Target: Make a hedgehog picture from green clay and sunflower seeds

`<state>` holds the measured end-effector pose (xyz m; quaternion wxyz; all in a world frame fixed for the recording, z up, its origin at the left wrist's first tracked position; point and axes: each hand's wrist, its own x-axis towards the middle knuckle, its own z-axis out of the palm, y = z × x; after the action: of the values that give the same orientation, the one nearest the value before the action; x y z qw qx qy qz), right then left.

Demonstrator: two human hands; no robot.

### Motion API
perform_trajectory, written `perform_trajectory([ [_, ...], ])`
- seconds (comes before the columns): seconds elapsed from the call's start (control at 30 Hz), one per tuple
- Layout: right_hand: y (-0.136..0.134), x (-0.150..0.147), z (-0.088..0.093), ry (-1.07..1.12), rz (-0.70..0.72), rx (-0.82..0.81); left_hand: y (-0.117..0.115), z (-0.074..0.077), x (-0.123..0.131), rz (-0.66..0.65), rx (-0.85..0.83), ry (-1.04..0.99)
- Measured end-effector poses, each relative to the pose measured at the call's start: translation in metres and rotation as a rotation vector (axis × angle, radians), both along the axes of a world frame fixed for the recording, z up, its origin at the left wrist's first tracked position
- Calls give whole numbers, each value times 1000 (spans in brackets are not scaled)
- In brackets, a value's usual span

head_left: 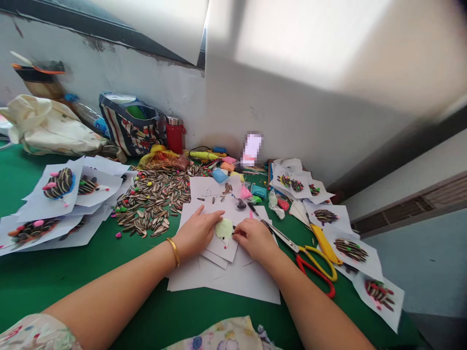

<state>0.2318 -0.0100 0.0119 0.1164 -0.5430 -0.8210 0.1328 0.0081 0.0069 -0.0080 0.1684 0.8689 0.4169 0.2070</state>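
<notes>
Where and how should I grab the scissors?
Best by the yellow handle and red handle, probably coming from the near right side: the scissors lie with both loops that way, their blades pointing off toward the far left.

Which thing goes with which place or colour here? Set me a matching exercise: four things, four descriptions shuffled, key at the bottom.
Column one
1. scissors
2. sunflower seeds
3. pale green patch
4. flask

Column two
A. on a white card, between the left hand and the right hand
B. silver, yellow and red
C. upright beside the striped bag
D. in a loose heap on the green table

Right pairs: 1-B, 2-D, 3-A, 4-C
</notes>
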Motion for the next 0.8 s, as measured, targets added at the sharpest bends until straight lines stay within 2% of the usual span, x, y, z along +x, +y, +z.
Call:
perform_trajectory([
  [0.3, -1, 3, 7, 12, 18, -21, 0, 1, 0, 13, -9, 1],
  [0.57, -6, 18, 16, -97, 241, 10, 0, 3, 0, 14, -23, 9],
  [0.8, -10, 15, 24, -212, 251, -13, 0, 4, 0, 14, -21, 10],
])
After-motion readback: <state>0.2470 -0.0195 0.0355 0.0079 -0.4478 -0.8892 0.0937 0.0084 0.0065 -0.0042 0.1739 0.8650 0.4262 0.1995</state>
